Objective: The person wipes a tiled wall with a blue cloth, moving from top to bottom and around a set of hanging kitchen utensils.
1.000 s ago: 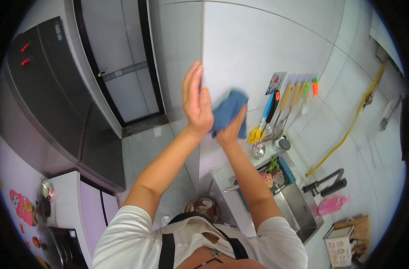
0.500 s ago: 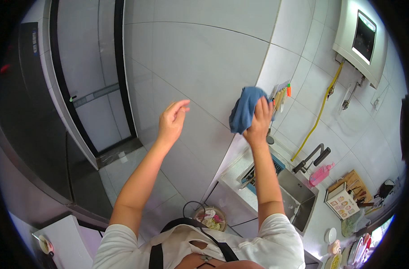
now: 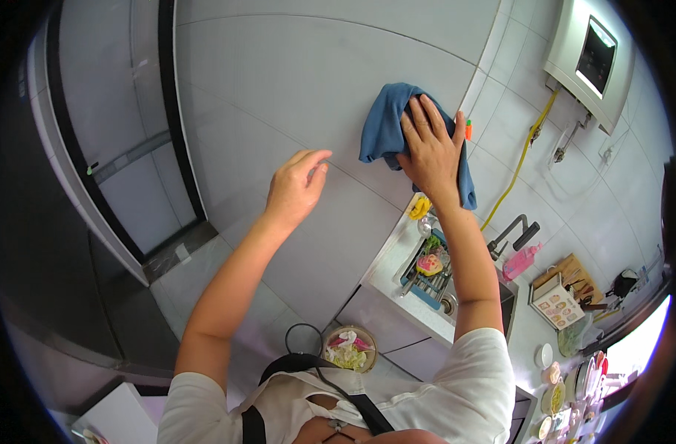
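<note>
A blue cloth point(image 3: 385, 122) is pressed against the grey tiled wall point(image 3: 293, 81), close to the wall's right-hand corner. Over it lies my right hand point(image 3: 434, 152), palm to the wall, fingers spread and holding the cloth there. One end of the cloth hangs down past my wrist on the right. To the left, my left hand point(image 3: 297, 185) is raised in front of the same wall with loosely bent fingers and a gap between thumb and forefinger. Nothing is in it.
Below right is a counter with a sink rack point(image 3: 427, 300) holding vegetables, a dark faucet point(image 3: 516, 233) and a pink bottle point(image 3: 519, 263). A water heater point(image 3: 591, 63) hangs above a yellow hose point(image 3: 527, 159). A waste bin point(image 3: 373, 362) stands below. The framed door point(image 3: 123, 126) is left.
My right hand has moved up with the cloth, which is now spread wider under the fingers. My left hand has shifted slightly right. The view has turned, so more of the counter shows.
</note>
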`<move>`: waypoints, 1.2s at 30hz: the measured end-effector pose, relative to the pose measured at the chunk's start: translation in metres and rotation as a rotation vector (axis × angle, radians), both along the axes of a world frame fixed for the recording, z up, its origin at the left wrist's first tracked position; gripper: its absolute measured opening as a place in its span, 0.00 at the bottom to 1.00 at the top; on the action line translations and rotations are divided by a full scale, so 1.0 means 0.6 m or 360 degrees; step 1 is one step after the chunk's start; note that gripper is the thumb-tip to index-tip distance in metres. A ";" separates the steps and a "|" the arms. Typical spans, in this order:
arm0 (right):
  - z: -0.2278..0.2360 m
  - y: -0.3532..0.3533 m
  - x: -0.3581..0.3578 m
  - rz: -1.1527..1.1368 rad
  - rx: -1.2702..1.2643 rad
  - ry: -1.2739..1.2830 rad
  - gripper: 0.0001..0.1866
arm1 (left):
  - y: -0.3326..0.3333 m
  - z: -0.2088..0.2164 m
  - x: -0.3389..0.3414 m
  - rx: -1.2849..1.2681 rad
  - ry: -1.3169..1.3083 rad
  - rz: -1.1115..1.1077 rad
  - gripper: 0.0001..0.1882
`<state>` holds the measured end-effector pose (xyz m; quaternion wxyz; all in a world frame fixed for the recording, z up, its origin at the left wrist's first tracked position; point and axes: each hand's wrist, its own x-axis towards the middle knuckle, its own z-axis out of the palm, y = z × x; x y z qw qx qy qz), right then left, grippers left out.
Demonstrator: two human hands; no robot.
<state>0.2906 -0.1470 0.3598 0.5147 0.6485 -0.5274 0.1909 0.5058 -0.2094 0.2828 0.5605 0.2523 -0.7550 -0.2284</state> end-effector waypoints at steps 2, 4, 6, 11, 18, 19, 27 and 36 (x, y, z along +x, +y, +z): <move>-0.004 -0.003 0.000 -0.0008 -0.0044 -0.0007 0.34 | -0.019 0.008 -0.015 -0.0173 -0.0080 0.0069 0.12; -0.011 0.001 0.004 -0.0040 -0.0038 -0.0024 0.32 | -0.050 0.004 -0.025 -0.0502 -0.0118 0.0198 0.15; -0.028 -0.005 -0.005 0.0048 0.0014 0.0118 0.20 | -0.094 0.005 -0.016 -0.0643 -0.0141 0.0363 0.18; 0.056 -0.003 -0.016 -0.0033 -0.0226 0.0184 0.18 | -0.200 0.021 -0.010 -0.0722 -0.0059 0.0545 0.22; 0.299 -0.029 -0.020 -0.0453 -0.0634 0.0479 0.24 | -0.291 0.071 -0.091 -0.0887 0.0276 0.0581 0.24; 0.291 -0.035 -0.012 -0.0464 -0.0576 0.0435 0.24 | -0.303 0.075 -0.097 -0.0889 0.0316 0.0609 0.24; -0.031 -0.044 0.014 -0.0099 0.0255 0.0191 0.21 | -0.398 0.071 -0.106 -0.0934 0.0570 0.0520 0.24; -0.039 -0.025 0.023 -0.0404 0.0065 0.0020 0.20 | -0.429 0.066 -0.108 -0.1155 0.0440 0.0440 0.26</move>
